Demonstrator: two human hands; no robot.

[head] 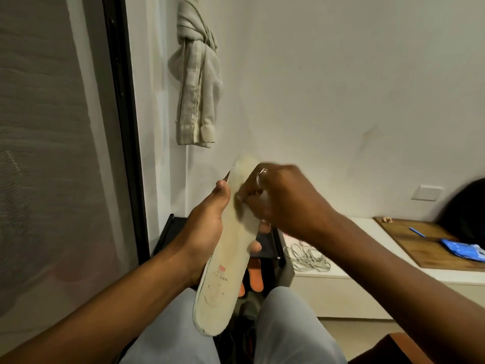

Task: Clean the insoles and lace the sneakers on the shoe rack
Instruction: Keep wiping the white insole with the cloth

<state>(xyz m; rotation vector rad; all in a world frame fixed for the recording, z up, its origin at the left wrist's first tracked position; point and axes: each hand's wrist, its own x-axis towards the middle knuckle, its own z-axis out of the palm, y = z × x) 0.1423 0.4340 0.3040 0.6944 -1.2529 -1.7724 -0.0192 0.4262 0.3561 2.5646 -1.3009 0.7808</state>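
Cream-coloured and a little soiled, the insole point(225, 258) stands nearly upright in mid-air above the person's knees point(170, 337), toe end up and heel end down. A small red logo is printed on its heel half, with a line of grey lettering just under it that is too small and soft to read. Nearer the heel sit a few faint dots and a curved line.

The left hand point(207, 224) grips the insole from behind. Its thumb lies along the insole's left edge, and its fingers point(256, 245) wrap round to show at the right edge. The right hand point(283, 198) is over the upper half of the insole, wrist raised, with its fingers curled and their tips against the surface. Something pale and glinting shows among them. The hand is blurred, so I cannot tell whether it holds anything.

Behind and below the insole is the black shoe rack point(170, 232), with what look like orange-lined shoes point(256, 274) on a lower shelf. Right of the insole a white bench point(341, 258) carries a loose coil of white laces point(307, 256). Farther right on it lies a wooden board point(425, 240) with a blue pen point(417, 231) and a blue packet point(463, 248). Above the insole a knotted grey cloth point(196, 82) hangs against the wall.
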